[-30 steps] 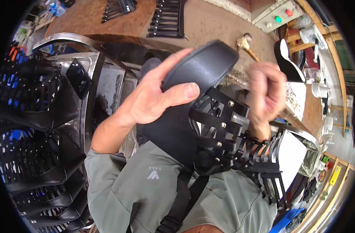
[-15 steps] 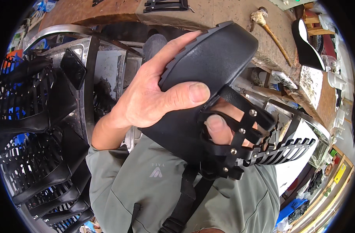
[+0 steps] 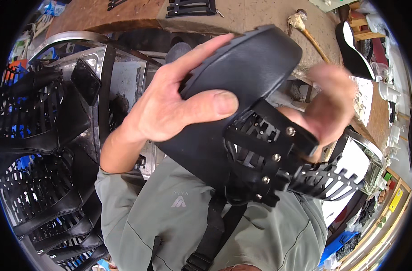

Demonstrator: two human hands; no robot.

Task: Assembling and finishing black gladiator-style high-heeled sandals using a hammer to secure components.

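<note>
My left hand (image 3: 170,104) grips a black strappy sandal (image 3: 246,77) in front of my chest, its thumb across the thick black sole and its fingers round the toothed far edge. The strap upper faces lower right, with a row of silver rivets (image 3: 276,157) and a longer slotted strap part (image 3: 328,178) hanging out to the right. My right hand (image 3: 325,106) is just right of the straps, smeared by motion. Part of it lies behind a strap, and whether it holds anything cannot be made out.
Several black strappy uppers (image 3: 43,140) hang stacked at the left, beside a metal-framed stand with a black phone (image 3: 86,81). On the workbench (image 3: 242,18) ahead lie a wooden-handled hammer (image 3: 312,36) and another strap piece (image 3: 190,7). A black-and-white sole (image 3: 352,52) stands at the right.
My right hand has come out from inside the straps, up and to the right. The sandal has tilted slightly in my left hand, which keeps its grip.
</note>
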